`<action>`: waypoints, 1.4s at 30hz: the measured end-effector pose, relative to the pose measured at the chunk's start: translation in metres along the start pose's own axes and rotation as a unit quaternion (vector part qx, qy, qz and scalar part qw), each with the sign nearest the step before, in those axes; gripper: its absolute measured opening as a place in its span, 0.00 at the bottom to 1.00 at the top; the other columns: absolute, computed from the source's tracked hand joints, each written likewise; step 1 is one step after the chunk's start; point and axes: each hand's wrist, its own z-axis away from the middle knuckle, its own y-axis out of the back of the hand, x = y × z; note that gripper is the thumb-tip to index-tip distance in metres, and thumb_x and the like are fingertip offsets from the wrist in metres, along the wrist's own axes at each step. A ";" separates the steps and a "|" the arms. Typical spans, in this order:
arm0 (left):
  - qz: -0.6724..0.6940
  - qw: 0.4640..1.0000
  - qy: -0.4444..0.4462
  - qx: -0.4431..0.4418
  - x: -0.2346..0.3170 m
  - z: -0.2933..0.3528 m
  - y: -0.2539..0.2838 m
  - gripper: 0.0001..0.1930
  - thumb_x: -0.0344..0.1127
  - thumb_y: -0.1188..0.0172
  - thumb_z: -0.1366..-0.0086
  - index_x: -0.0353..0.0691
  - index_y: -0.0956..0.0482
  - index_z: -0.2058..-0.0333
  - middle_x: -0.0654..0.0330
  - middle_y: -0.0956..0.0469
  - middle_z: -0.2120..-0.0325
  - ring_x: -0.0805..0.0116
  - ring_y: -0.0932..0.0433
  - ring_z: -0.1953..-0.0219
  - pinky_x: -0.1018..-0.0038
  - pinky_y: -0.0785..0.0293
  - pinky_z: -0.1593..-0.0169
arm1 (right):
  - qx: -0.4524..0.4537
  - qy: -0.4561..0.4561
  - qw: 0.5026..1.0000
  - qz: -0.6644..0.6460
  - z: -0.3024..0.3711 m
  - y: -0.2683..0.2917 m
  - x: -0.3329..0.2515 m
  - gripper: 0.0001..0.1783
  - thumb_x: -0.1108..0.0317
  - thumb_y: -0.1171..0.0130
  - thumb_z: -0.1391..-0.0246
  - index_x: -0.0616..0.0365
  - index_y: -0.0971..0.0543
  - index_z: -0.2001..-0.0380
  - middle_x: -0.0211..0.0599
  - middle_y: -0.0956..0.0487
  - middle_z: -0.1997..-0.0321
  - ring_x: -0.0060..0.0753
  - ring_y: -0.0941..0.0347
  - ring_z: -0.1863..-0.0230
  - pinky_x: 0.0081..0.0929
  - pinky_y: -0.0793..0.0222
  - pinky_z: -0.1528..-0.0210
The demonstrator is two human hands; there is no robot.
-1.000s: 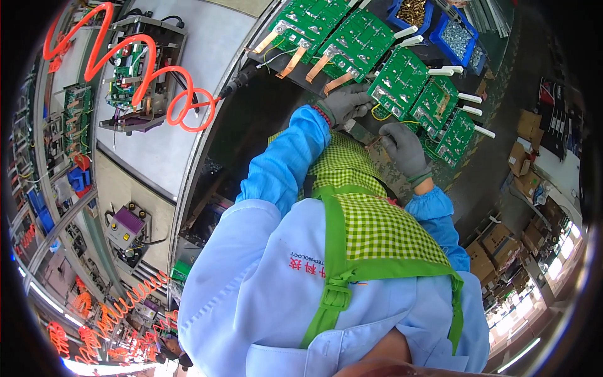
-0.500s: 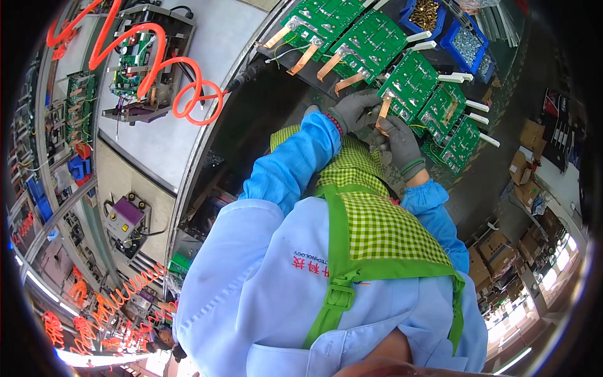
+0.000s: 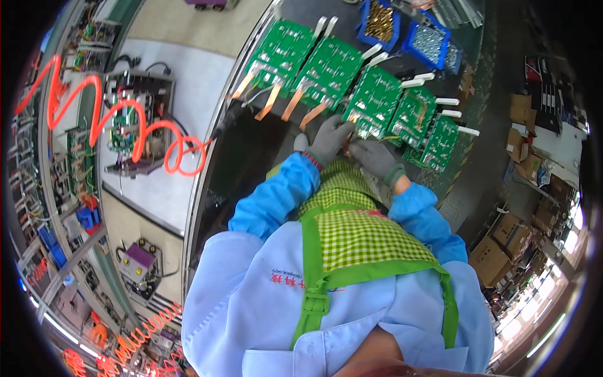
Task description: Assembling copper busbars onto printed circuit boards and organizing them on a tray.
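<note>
Several green circuit boards stand in a slanted row on the bench, with bare copper strips (image 3: 268,102) sticking out from the left ones toward me. At the near edge of the middle circuit board (image 3: 375,99), my left hand (image 3: 329,139), in a grey glove, is closed around a copper strip (image 3: 346,149). My right hand (image 3: 378,159), gloved alike, pinches at the same strip from the right, its fingers bent. Most of that strip is hidden by the fingers. A thin yellow wire shows on the board just beyond my right hand.
White sticks (image 3: 414,83) project from the boards' far sides. Blue bins of brass-coloured fasteners (image 3: 379,24) and silver fasteners (image 3: 429,45) stand behind. To the left, an orange coiled hose (image 3: 143,129) hangs over a pale worktop. Cardboard boxes (image 3: 493,257) lie at the right.
My hands have come closer together and now cover most of the copper strip, which stood visible between them before. The whole view has shifted, with the boards now further left.
</note>
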 end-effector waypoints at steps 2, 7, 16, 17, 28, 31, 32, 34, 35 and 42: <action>0.030 0.999 0.009 0.012 -0.001 0.001 -0.001 0.13 0.39 0.41 0.40 0.34 0.25 0.64 0.62 0.26 0.73 0.76 0.28 0.74 0.79 0.30 0.71 | -0.113 -0.145 0.981 -0.066 0.012 0.060 -0.072 0.18 0.55 0.55 0.38 0.58 0.24 0.61 0.38 0.23 0.69 0.29 0.25 0.71 0.27 0.29 0.67; 0.019 0.997 0.080 0.013 0.012 0.002 -0.006 0.12 0.40 0.43 0.37 0.35 0.26 0.65 0.63 0.27 0.76 0.76 0.29 0.76 0.79 0.33 0.71 | 0.137 -0.050 0.975 -0.169 0.024 0.237 -0.064 0.18 0.60 0.48 0.42 0.61 0.25 0.54 0.32 0.22 0.63 0.20 0.27 0.68 0.19 0.32 0.68; 0.124 0.971 0.176 0.103 0.012 0.002 -0.017 0.10 0.37 0.47 0.37 0.34 0.29 0.64 0.60 0.28 0.79 0.74 0.30 0.79 0.78 0.34 0.74 | 0.210 -0.089 0.898 0.376 -0.100 0.381 0.187 0.18 0.60 0.45 0.47 0.53 0.23 0.54 0.43 0.22 0.54 0.44 0.26 0.53 0.35 0.32 0.49; 0.121 0.971 0.177 0.102 0.016 0.002 -0.014 0.10 0.37 0.47 0.37 0.34 0.29 0.64 0.60 0.28 0.79 0.74 0.30 0.79 0.78 0.34 0.74 | 0.185 -0.087 0.903 0.378 -0.111 0.380 0.210 0.19 0.60 0.45 0.48 0.52 0.23 0.53 0.45 0.23 0.52 0.48 0.28 0.50 0.38 0.34 0.46; 0.208 0.937 0.217 0.178 0.010 0.008 -0.026 0.08 0.34 0.45 0.36 0.36 0.27 0.63 0.61 0.27 0.77 0.77 0.29 0.78 0.84 0.34 0.80 | 0.196 -0.110 0.873 0.433 -0.151 0.375 0.229 0.16 0.66 0.50 0.51 0.53 0.24 0.58 0.50 0.23 0.58 0.54 0.28 0.53 0.46 0.32 0.52; 0.200 0.936 0.226 0.179 0.015 0.008 -0.024 0.07 0.33 0.45 0.37 0.37 0.27 0.63 0.62 0.29 0.75 0.78 0.30 0.78 0.86 0.36 0.80 | 0.176 -0.125 0.901 0.376 -0.142 0.379 0.224 0.12 0.60 0.47 0.48 0.50 0.21 0.62 0.46 0.22 0.59 0.52 0.27 0.55 0.45 0.32 0.53; 0.196 0.938 0.223 0.179 0.014 0.005 -0.027 0.06 0.32 0.45 0.37 0.37 0.27 0.64 0.63 0.29 0.76 0.79 0.31 0.78 0.86 0.38 0.81 | 0.175 -0.125 0.902 0.375 -0.142 0.383 0.218 0.12 0.60 0.47 0.48 0.50 0.21 0.62 0.46 0.22 0.59 0.52 0.27 0.55 0.45 0.32 0.53; 0.195 0.939 0.220 0.181 0.017 0.005 -0.027 0.06 0.32 0.45 0.37 0.37 0.27 0.64 0.63 0.29 0.76 0.79 0.31 0.78 0.86 0.39 0.81 | 0.188 -0.051 0.922 0.335 -0.148 0.381 0.205 0.12 0.58 0.47 0.46 0.50 0.21 0.63 0.44 0.21 0.60 0.51 0.27 0.57 0.44 0.32 0.54; 0.201 0.936 0.220 0.186 0.020 0.005 -0.030 0.06 0.32 0.44 0.37 0.37 0.27 0.64 0.63 0.30 0.76 0.79 0.32 0.79 0.86 0.40 0.82 | 0.238 0.013 0.912 0.335 -0.148 0.376 0.203 0.13 0.57 0.47 0.46 0.51 0.20 0.64 0.41 0.21 0.61 0.50 0.26 0.57 0.43 0.31 0.54; 0.181 0.930 0.233 0.218 0.023 0.003 -0.033 0.06 0.32 0.43 0.37 0.37 0.28 0.64 0.64 0.30 0.76 0.79 0.33 0.80 0.87 0.43 0.83 | 0.104 -0.116 0.868 0.472 -0.193 0.346 0.160 0.12 0.64 0.51 0.47 0.49 0.19 0.63 0.44 0.20 0.59 0.50 0.24 0.57 0.45 0.29 0.55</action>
